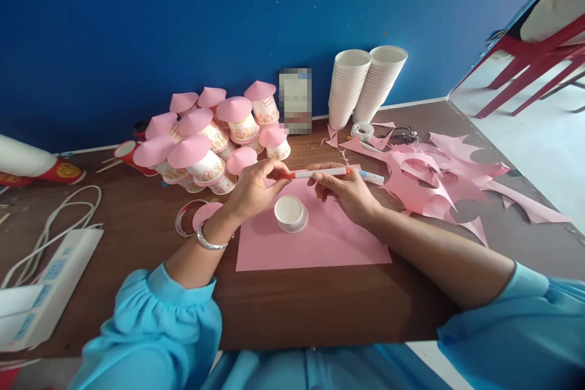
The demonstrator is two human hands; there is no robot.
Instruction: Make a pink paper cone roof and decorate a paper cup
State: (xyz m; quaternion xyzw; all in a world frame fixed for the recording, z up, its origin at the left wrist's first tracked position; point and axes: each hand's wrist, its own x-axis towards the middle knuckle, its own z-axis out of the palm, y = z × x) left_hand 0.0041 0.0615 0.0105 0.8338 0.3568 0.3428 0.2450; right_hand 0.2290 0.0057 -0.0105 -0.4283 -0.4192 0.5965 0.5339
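Observation:
Both of my hands meet over a pink paper sheet (315,253) on the table. My left hand (257,191) pinches the orange end of a white marker pen (320,173). Closed around the pen's barrel is my right hand (351,195). Below the pen, a white paper cup (291,214) stands on the sheet with its round opening or base facing me; I cannot tell which. A second white pen-like stick (371,178) with blue print lies just past my right hand, partly hidden by it.
Several decorated cups with pink cone roofs (189,151) crowd the back left. Two tall stacks of white cups (350,88) lean near the wall, beside a tape roll (362,131). Pink paper scraps (425,177) cover the right. A power strip (59,286) and its cable lie left.

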